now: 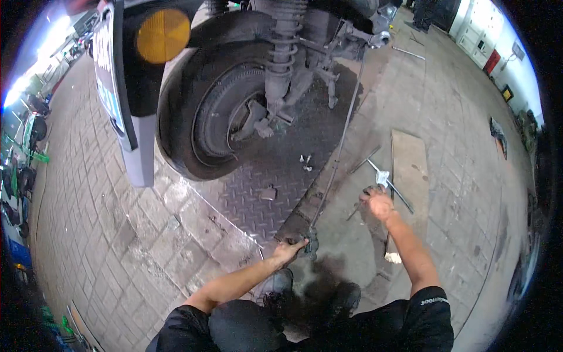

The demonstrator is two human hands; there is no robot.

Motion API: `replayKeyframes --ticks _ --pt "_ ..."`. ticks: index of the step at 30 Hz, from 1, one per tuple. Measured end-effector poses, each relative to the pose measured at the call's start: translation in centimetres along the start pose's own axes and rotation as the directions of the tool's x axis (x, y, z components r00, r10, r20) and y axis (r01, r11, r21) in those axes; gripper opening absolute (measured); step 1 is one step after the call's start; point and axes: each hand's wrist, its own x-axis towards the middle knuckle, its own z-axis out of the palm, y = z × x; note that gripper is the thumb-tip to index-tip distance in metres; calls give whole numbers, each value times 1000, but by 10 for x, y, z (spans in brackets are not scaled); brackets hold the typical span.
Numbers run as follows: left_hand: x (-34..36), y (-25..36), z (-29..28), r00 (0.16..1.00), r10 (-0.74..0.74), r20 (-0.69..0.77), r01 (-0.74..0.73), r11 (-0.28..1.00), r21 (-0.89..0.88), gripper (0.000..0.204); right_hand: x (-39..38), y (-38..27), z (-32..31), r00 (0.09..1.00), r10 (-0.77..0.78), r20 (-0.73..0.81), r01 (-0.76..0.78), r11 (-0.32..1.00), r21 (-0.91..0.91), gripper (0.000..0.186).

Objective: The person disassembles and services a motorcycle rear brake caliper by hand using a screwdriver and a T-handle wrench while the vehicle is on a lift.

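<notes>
My left hand [288, 251] is closed around a dark brake caliper [312, 242], low in front of me. A long thin hose [337, 161] runs from the caliper up to the vehicle's underside. My right hand [380, 204] is low over the floor at the right, its darkened fingers curled. What they hold is hidden, though a thin rod [353, 212] shows beside the fingertips. Just beyond this hand lies a T-handle wrench [402, 198], with a small whitish packet [382, 177] against it. A flat metal piece [268, 192] rests on the checkered steel plate [234, 202].
Ahead stands a vehicle's wheel [205, 111], beside a coil-spring shock absorber [282, 47]. A grey body panel with an orange reflector [163, 36] juts down at the left. Small metal parts [306, 163] sit on the plate. A wooden board [410, 155] lies at the right.
</notes>
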Motion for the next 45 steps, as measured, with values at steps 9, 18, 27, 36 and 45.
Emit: replayKeyframes --ticks 9,18,27,36,45 --pt "8 21 25 841 386 380 162 490 -856 52 -61 2 -9 821 555 136 -145 -28 989 42" --pt "15 84 -13 462 785 413 65 435 -898 70 -175 -62 -49 632 219 744 -671 -327 666 34" --pt "29 115 -25 640 639 428 305 300 -904 81 -206 -104 -100 789 78 609 -525 -430 734 77" --pt "10 133 -44 758 653 17 -251 315 -915 49 -158 -145 -123 942 34 335 -330 282 901 57" --pt "2 117 -56 755 653 -62 -232 177 -956 55 -144 -155 -109 970 29 241 -237 340 910 56"
